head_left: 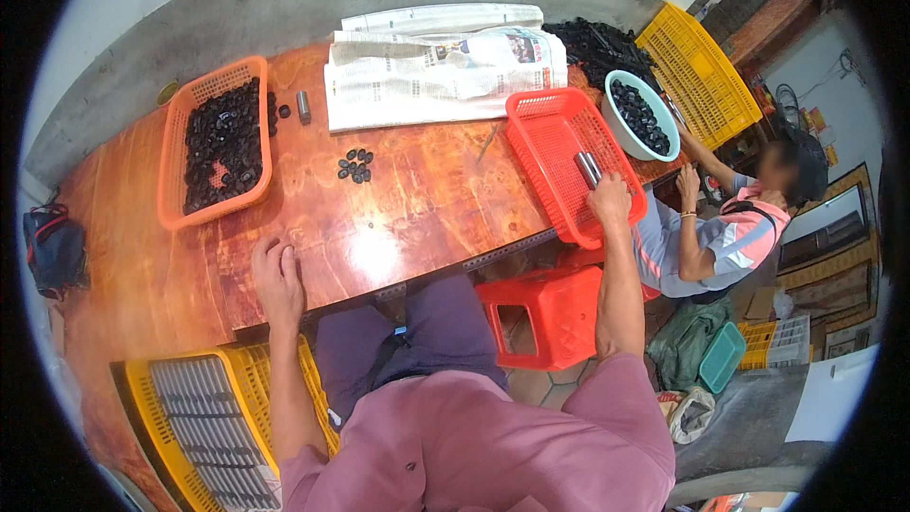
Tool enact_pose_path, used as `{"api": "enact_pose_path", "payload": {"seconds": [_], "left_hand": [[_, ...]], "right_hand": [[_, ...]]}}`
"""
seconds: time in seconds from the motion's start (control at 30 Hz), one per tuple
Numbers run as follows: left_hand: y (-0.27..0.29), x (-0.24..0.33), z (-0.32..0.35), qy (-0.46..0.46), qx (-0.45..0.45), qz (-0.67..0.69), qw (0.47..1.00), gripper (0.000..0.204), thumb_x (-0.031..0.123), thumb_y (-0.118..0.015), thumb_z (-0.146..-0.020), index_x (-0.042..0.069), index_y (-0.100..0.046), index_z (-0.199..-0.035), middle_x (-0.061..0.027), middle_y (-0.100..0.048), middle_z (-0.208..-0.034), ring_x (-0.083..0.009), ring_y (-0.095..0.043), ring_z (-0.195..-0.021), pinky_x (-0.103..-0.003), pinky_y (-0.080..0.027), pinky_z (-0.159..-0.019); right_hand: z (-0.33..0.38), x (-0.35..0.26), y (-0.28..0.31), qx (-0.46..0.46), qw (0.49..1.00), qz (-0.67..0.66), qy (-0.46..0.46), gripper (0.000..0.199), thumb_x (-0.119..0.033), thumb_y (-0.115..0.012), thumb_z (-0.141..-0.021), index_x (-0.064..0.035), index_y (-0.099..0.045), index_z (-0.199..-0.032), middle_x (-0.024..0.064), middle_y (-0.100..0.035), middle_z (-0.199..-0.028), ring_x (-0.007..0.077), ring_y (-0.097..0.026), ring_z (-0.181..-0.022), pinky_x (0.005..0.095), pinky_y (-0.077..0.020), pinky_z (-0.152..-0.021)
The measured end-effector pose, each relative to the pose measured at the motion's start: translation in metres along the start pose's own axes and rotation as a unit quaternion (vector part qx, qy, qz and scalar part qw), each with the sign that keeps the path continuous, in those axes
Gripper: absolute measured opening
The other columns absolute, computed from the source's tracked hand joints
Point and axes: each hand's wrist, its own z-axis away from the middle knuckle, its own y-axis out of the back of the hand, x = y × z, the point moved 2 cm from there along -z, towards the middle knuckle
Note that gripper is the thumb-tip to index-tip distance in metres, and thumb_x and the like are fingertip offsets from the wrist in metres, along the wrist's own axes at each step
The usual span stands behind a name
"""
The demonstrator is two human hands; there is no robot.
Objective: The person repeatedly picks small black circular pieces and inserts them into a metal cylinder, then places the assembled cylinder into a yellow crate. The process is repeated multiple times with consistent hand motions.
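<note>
My right hand (609,199) is closed around shiny metal cylinders (588,169), seemingly a pair side by side, over the red plastic basket (544,156). No other contents show in that basket. Palm down at the table's front edge lies my left hand (278,280), its fingers extended and holding nothing. Ahead of it, several small black oval pieces (355,166) form a loose cluster on the wooden table (427,190). Farther left, an orange basket (264,147) is heaped with similar black pieces. A metal cylinder (303,106) stands near it, beside one loose black piece (284,111).
Newspaper sheets (408,90) cover the table's back. A pale blue bowl (616,123) of black pieces, a dark pile (597,47) and a yellow crate (701,71) stand at right. A co-worker (720,237) sits there. Below are a red stool (559,322) and yellow crate (152,408) with grey rods.
</note>
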Motion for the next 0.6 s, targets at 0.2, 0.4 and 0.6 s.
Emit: {"api": "enact_pose_path", "payload": {"seconds": [0.2, 0.4, 0.6], "left_hand": [[-0.002, -0.008, 0.000, 0.020, 0.009, 0.005, 1.000, 0.024, 0.017, -0.056, -0.102, -0.004, -0.067, -0.108, -0.0208, -0.062, -0.126, -0.0383, -0.056, -0.120, -0.045, -0.043, -0.105], [-0.002, -0.005, -0.002, 0.035, 0.008, 0.010, 0.999, 0.025, 0.018, -0.056, -0.103, -0.004, -0.068, -0.105, -0.0207, -0.063, -0.123, -0.0376, -0.057, -0.119, -0.045, -0.043, -0.105], [0.003, 0.005, -0.005, 0.045, 0.004, 0.004, 0.999, 0.026, 0.018, -0.056, -0.102, -0.004, -0.068, -0.102, -0.0203, -0.064, -0.120, -0.0364, -0.059, -0.115, -0.043, -0.045, -0.102]], "right_hand": [[0.005, -0.008, 0.027, 0.023, 0.995, -0.089, 0.041, 0.033, -0.022, -0.067, -0.084, 0.0004, -0.069, -0.108, 0.0254, -0.070, -0.111, 0.0413, -0.067, -0.108, 0.0526, -0.0530, -0.092], [0.006, -0.019, 0.027, -0.176, 0.976, -0.123, 0.024, 0.040, -0.030, -0.076, -0.078, -0.0035, -0.070, -0.108, 0.0238, -0.071, -0.113, 0.0395, -0.068, -0.108, 0.0509, -0.0541, -0.091], [0.011, -0.027, 0.021, -0.147, 0.974, -0.162, 0.052, 0.036, -0.030, -0.078, -0.076, -0.0002, -0.073, -0.096, 0.0251, -0.073, -0.100, 0.0406, -0.070, -0.101, 0.0503, -0.0545, -0.090]]}}
